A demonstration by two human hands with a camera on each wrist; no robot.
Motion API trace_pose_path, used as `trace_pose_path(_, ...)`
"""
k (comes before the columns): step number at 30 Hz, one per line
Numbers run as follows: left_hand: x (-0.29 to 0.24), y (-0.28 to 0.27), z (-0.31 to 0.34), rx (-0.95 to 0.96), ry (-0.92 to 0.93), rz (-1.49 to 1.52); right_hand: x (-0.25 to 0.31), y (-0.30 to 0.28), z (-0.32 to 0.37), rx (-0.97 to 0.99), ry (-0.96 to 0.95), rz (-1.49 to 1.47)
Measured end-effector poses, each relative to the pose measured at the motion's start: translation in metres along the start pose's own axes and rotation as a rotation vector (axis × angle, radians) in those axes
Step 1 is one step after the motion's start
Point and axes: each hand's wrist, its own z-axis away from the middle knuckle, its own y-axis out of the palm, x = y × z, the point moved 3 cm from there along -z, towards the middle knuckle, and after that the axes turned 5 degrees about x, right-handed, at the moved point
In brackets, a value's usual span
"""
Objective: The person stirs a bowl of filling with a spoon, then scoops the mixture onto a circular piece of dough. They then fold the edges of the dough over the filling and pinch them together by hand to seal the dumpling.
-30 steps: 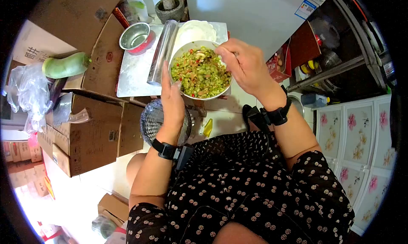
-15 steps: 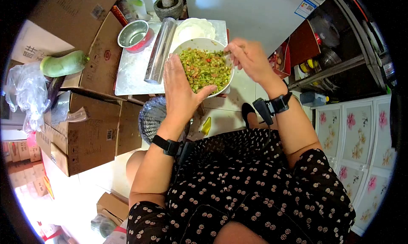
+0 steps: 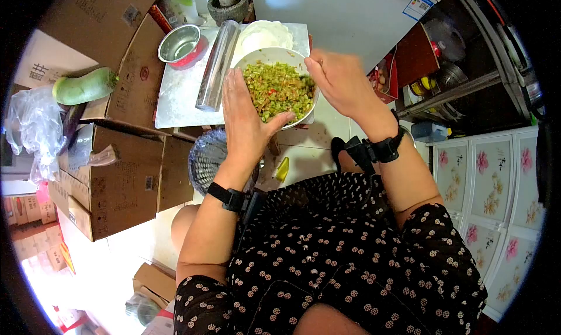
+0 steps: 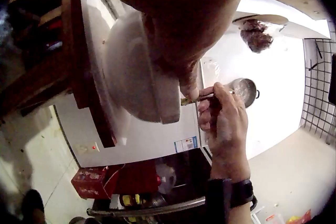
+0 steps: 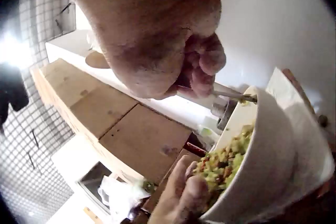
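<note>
A white bowl (image 3: 310, 104) of chopped green vegetable with red bits (image 3: 274, 89) stands near the edge of a small table (image 3: 175, 107). The left hand (image 3: 244, 116) lies along the bowl's near left side, fingers straight and thumb spread over the rim. Above the right rim, the right hand (image 3: 342, 81) curls round a thin utensil. In the right wrist view the utensil (image 5: 231, 95) extends from the right hand (image 5: 157, 40) to the rim, bits stuck to its tip. The left wrist view shows the bowl (image 4: 136, 71) from outside, the left hand (image 4: 184, 19) against it.
On the table are a roll of film (image 3: 217, 66), a metal bowl (image 3: 180, 44) and a pale scalloped dish (image 3: 264, 36). A stone mortar (image 3: 229, 11) stands behind. Cartons (image 3: 125, 171) line the left, a lined basket (image 3: 205, 160) sits below, and drawers (image 3: 491, 177) stand right.
The left hand has moved up from the bowl's side, its thumb now spread over the rim. The right hand has shifted from over the food to the right rim.
</note>
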Motion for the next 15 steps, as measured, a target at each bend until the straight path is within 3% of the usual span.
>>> trace_pose_path(3,-0.001,0.001,0.000,0.002,-0.003,-0.002,-0.022,0.019,0.004,0.149,0.675,-0.740)
trace_pose_path(6,-0.001,0.001,0.000,0.013,-0.012,0.005,-0.033,0.041,0.012,0.068,0.740,-1.023)
trace_pose_path(12,-0.001,0.000,0.000,0.012,-0.021,-0.008,0.006,0.002,-0.003,-0.026,0.410,-0.704)
trace_pose_path(15,-0.002,0.000,0.001,0.005,-0.009,-0.005,0.026,-0.018,-0.009,-0.190,-0.117,-0.287)
